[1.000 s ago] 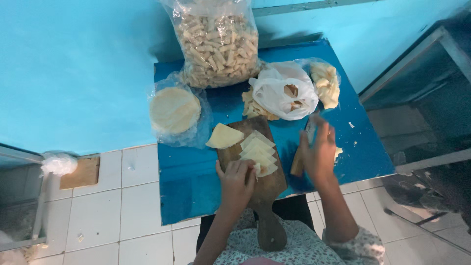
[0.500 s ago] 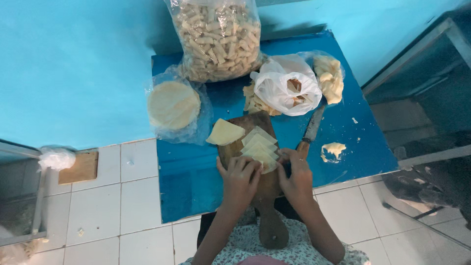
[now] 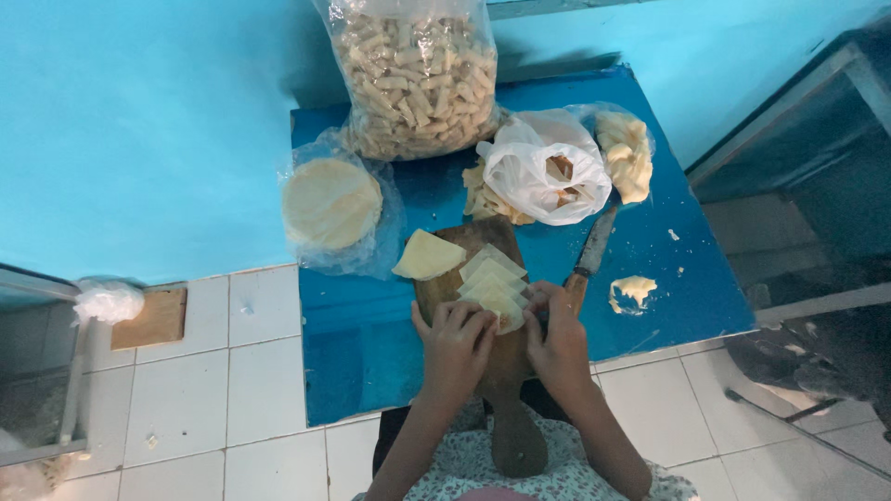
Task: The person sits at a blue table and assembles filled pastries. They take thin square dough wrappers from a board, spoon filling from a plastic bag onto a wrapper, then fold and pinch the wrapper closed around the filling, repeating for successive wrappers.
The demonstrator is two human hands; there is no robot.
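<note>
Dough wrappers (image 3: 492,283) stacked on wooden cutting board (image 3: 501,371), mid blue table (image 3: 371,353). Left hand (image 3: 455,345) and right hand (image 3: 557,339) both curled, fingertips pinching the nearest wrapper's edge — whether it's fully gripped, can't tell. Knife (image 3: 587,255) lies just right of board; round wrapper bag (image 3: 331,202) left, big bag of rolls (image 3: 413,79) behind.

Both hands, left hand (image 3: 457,340) and right hand (image 3: 557,336), rested on the wooden board (image 3: 492,371), fingertips touching the stack of pale cut wrappers (image 3: 492,283). A knife (image 3: 588,257) lay just right of the board (handle nearest the right hand). Beyond the board sat a white bag (image 3: 543,172) and a big clear bag of rolled pieces (image 3: 418,74); left of the board, round wrappers in plastic (image 3: 330,202).
</note>
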